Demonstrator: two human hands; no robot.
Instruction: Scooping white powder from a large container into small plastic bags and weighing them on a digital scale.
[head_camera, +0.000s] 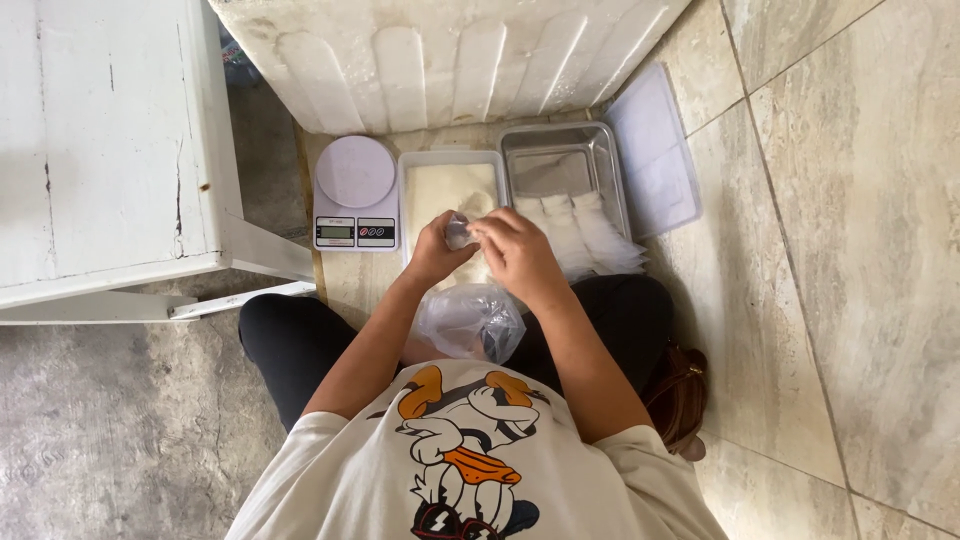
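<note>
My left hand (436, 250) and my right hand (518, 252) meet over the near end of a white plastic tub (450, 160) of pale dough or batter. Between the fingers of both hands is a small clear plastic bag (458, 231), pinched at its top. A larger crumpled clear plastic bag (470, 320) lies in my lap below my wrists. To the right of the tub stands a steel tray (560, 150) with several filled white packets (585, 230) lined up at its near end.
A white digital kitchen scale (356, 192) sits left of the tub. A translucent lid (655, 160) lies right of the steel tray on the tiled floor. A white wooden cabinet (110, 140) stands at left, a white ribbed panel (450, 50) behind. A brown bag (680, 395) rests by my right hip.
</note>
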